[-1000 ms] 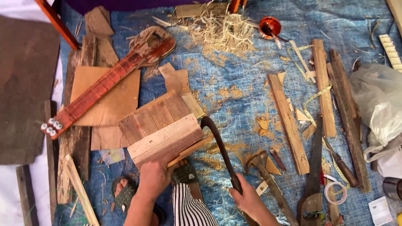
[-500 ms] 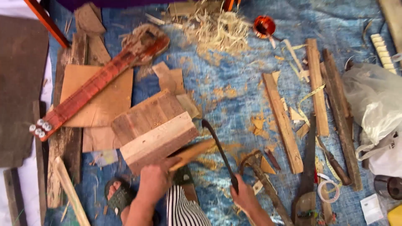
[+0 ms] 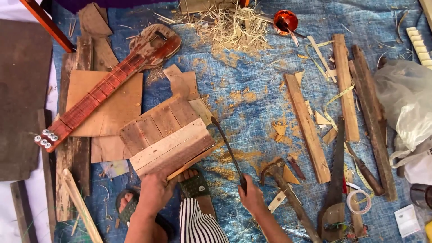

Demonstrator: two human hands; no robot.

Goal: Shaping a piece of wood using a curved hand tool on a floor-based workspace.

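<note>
Wooden boards and offcuts are spread over a blue tarpaulin (image 3: pixel 252 90), seen from above. At far left a dark board (image 3: pixel 22 90) lies on the ground, and beside it a red-brown stringed instrument (image 3: pixel 108 85) with silver tuning pegs is laid diagonally across a tan sheet of plywood (image 3: pixel 112 112). Just right of that, a panel of joined wooden slats (image 3: pixel 166 135) rests tilted on the tarpaulin. Its near edge is gripped by the left hand (image 3: pixel 155 193), whose fingers are closed over the lower corner of the panel. Below the panel a foot in a green sandal (image 3: pixel 193 184) is seen, and a striped trouser leg (image 3: pixel 202 225) at the bottom edge. The right hand (image 3: pixel 252 198) is wrapped tightly round the handle of a curved dark blade (image 3: pixel 227 146), whose tip touches the right edge of the slat panel. Wood shavings (image 3: pixel 229 24) are heaped at the top centre, with a small orange bowl (image 3: pixel 285 20) beside them. Right of the hand a hammer (image 3: pixel 281 180) lies on the tarpaulin, then a long plank (image 3: pixel 306 126), a handsaw (image 3: pixel 335 180), further planks (image 3: pixel 344 85) and a yellow measuring tape (image 3: pixel 335 101). A crumpled clear plastic bag (image 3: pixel 405 103) is seen at far right.
</note>
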